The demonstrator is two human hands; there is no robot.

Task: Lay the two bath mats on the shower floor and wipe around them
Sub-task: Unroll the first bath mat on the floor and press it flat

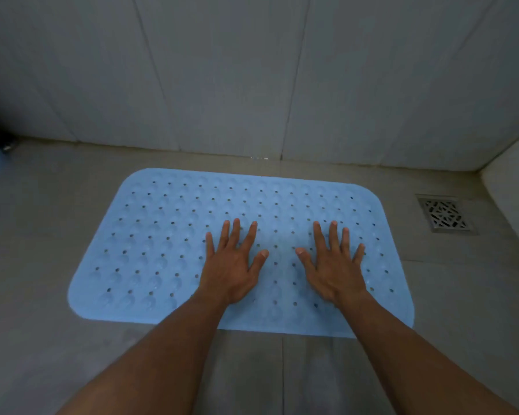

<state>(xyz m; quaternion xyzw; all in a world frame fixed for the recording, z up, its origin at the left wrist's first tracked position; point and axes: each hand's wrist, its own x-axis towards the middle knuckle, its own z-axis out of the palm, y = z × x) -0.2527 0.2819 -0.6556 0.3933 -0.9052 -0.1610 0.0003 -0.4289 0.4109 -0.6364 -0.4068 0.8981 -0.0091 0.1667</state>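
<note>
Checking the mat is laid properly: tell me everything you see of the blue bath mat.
The blue bath mat is a pale, rubbery-looking rectangle with rounded corners, small holes and round bumps. It lies flat on the shower floor near the wall, beside the drain. The left hand and right hand press on it, fingers spread.

Both arms extended forward, forearms bare. Left hand (232,265) and right hand (333,265) palm-down, side by side, apart, fingers straight and splayed, thumbs pointing inward toward each other.
</note>
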